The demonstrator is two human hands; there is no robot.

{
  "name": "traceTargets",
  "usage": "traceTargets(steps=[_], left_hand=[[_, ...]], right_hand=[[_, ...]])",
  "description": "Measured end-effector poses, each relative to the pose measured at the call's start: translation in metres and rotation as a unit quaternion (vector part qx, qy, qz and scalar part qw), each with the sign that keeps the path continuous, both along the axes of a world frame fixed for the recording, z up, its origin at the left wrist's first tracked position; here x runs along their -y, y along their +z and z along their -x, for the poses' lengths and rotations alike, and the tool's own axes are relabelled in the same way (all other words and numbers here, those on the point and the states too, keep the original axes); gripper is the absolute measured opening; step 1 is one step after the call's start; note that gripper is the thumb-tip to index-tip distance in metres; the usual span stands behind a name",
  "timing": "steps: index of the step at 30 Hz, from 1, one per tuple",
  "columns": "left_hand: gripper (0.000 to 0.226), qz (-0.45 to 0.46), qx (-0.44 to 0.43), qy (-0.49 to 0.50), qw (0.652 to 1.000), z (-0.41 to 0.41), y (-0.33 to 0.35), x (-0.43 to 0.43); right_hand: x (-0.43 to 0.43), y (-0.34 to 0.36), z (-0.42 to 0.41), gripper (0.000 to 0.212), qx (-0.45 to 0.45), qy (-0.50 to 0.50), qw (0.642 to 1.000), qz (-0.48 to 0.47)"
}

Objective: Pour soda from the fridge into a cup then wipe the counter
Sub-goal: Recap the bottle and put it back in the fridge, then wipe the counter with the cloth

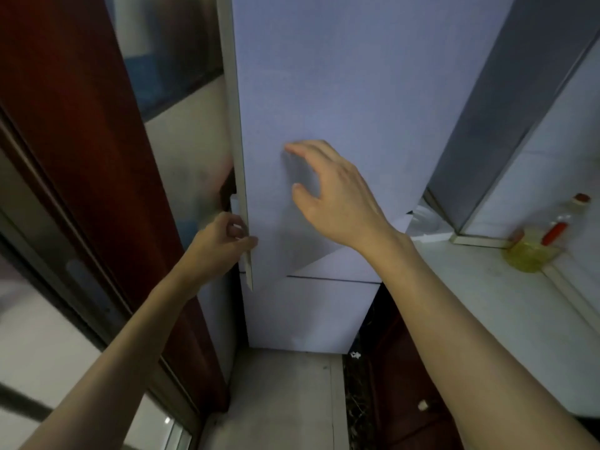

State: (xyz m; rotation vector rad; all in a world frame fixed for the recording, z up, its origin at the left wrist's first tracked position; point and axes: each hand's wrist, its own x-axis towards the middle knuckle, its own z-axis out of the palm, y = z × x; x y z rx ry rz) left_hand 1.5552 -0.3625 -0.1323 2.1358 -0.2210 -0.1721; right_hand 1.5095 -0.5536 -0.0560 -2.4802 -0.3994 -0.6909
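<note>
A tall pale blue-grey fridge (341, 76) fills the middle of the view, with an upper door and a lower door (308, 313) split by a dark seam. My left hand (224, 241) is curled around the left edge of the upper door, low down near the seam. My right hand (331, 190) hovers with fingers spread, its fingertips at or just off the upper door's front face. The door edge looks slightly away from the fridge body. No soda, cup or cloth is visible.
A pale counter (487, 303) runs along the right, with a yellow oil bottle (527, 254) and a red-capped bottle (561, 222) against the wall. A dark red door frame (81, 141) and glass sliding door (48, 336) stand to the left. Grey floor tiles (292, 401) lie below.
</note>
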Motion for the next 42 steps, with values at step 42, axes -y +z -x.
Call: traceTargets(steps=[42], left_hand=[[0.034, 0.115, -0.008, 0.186, 0.976, -0.295, 0.009, 0.048]], right_hand=[[0.059, -0.035, -0.312, 0.031, 0.171, 0.091, 0.952, 0.236]])
